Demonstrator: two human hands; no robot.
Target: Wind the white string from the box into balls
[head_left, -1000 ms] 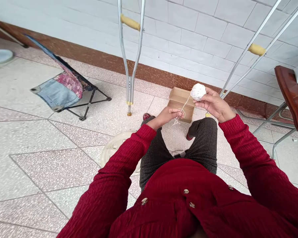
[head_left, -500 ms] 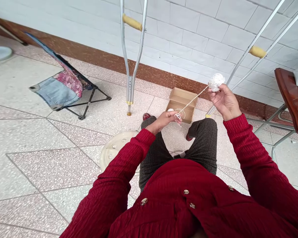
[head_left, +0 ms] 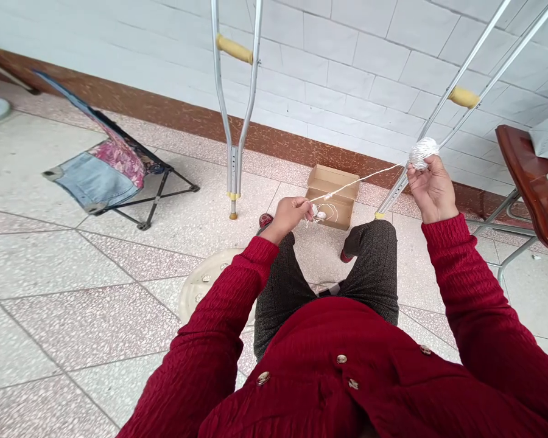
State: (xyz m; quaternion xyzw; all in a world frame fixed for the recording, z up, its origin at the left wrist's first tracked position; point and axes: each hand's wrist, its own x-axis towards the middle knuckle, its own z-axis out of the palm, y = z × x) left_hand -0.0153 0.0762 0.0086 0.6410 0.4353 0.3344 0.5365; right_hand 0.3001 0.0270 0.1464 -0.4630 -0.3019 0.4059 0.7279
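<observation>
My right hand (head_left: 432, 185), raised on the right, is closed round a ball of white yarn (head_left: 424, 152) that shows above the fingertips. From the ball a strand (head_left: 369, 176) stretches down and left to my left hand (head_left: 290, 216), with a small knot or lump along it. The left fingers pinch the strand, and loose loops of it hang beside them. Below the strand an open cardboard box (head_left: 333, 180) lies on the floor. A small white bundle shows by the left fingertips; whether it is in the box or in the hand I cannot tell.
Two metal crutches (head_left: 234, 173) with yellow grips lean at the tiled wall. A folding chair (head_left: 80, 176) stands at left, a round cream stool (head_left: 194, 286) beside my left leg. On the right is a wooden-topped table (head_left: 525, 176) bearing a white box.
My hands have drawn farther apart, the right one moving right with the yarn ball and the left one moving left. A longer length of strand now spans between them. The view has shifted slightly.
</observation>
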